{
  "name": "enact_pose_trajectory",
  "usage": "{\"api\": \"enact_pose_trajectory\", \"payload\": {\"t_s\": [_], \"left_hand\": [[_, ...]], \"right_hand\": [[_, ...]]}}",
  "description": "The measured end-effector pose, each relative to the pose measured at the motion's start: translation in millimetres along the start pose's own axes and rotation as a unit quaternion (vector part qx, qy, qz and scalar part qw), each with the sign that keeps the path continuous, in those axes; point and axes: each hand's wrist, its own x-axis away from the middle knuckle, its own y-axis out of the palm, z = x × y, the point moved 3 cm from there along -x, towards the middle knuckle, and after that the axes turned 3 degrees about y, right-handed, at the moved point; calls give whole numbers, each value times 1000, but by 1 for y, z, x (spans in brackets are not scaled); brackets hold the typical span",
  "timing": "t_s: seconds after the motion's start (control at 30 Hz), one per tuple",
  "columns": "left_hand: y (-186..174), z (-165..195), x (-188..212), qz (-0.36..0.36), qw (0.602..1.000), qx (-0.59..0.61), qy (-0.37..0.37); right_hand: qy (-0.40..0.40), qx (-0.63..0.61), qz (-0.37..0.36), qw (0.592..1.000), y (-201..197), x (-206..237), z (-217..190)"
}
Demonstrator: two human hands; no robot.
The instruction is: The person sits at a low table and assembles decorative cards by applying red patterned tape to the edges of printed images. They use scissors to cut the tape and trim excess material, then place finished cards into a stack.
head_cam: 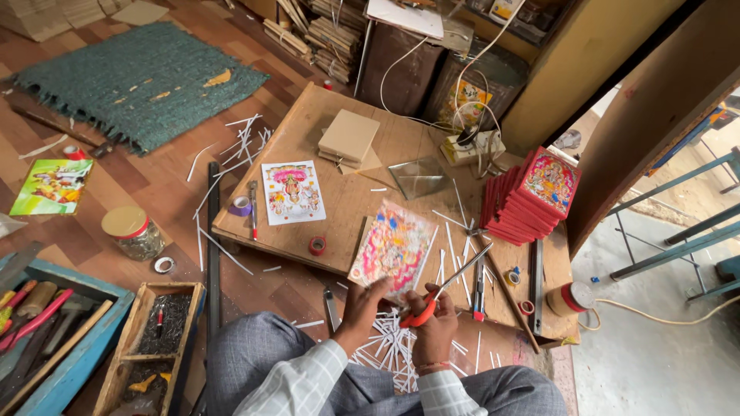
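Knees in grey trousers (262,354) nearest the lens, checked sleeves above them. Right hand (433,331) closed around orange-handled scissors (443,293), fingers through the loops, blades half open and angled up to the right. Left hand (362,302) pinching the lower edge of a glossy colourful print (391,248), thumb and fingers shut on the sheet, print held tilted over the near edge of the low wooden board (362,192). Scissor blades just beside the print's right edge; contact with the paper not discernible.

Below the hands, off the board's near edge: heap of white paper strips (389,350) on the floor. More strips scattered on the board right of the print. Red tape roll (317,246) on the board left of the print. Second print (292,192), white-bordered, lying flat further left on the board, with a purple tape roll (241,206) at the board's left edge. Small stack of brown boards (348,137) at the far side of the board, a glass pane (420,176) just right of them. Stack of red-edged framed pictures (532,196) leaning at the board's right end. Metal ruler (536,286) near the board's right corner.

Left of the board, on the floor: lidded glass jar (135,233), wooden tray of nails (158,339), blue tool box (54,339). Green mat (142,81) well beyond the board's left end.
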Motion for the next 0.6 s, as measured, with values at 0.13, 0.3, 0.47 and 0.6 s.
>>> {"api": "enact_pose_trajectory", "payload": {"t_s": [0.13, 0.3, 0.47, 0.6], "left_hand": [[-8, 4, -25, 60, 997, 22, 34], [-7, 0, -49, 62, 995, 79, 30], [-9, -14, -45, 60, 994, 90, 16], [-8, -12, -42, 53, 994, 90, 23]], "right_hand": [[42, 128, -76, 988, -1, 30, -5], [102, 106, -231, 962, -2, 71, 9], [107, 158, -206, 960, -2, 73, 12], [121, 143, -179, 966, 3, 70, 15]]}}
